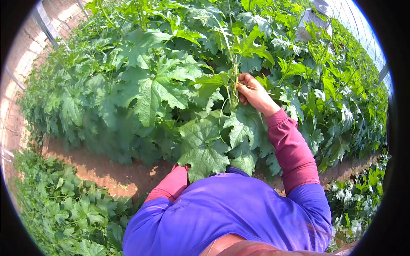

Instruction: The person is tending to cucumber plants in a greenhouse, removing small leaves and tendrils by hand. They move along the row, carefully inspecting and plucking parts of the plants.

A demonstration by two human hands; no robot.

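My right hand (pixel 253 93) is at an upright climbing vine stem (pixel 236 68), its thumb and fingers pinched on a thin tendril (pixel 252 87) beside the stem. A support string (pixel 230 19) runs up from the stem. Another tendril (pixel 220 123) curls down below the hand in a long loop. Large lobed leaves surround the stem, including a broad green leaf (pixel 204 148) close before my body. My left hand is out of sight behind that leaf; only the left sleeve (pixel 171 185) shows.
Dense rows of leafy vines (pixel 153 83) stretch left and right. A strip of bare soil (pixel 105 172) lies between them and lower plants (pixel 73 211) at the left. A brick wall (pixel 24 92) stands at far left. Something pale (pixel 312 25), partly hidden by leaves, is at upper right.
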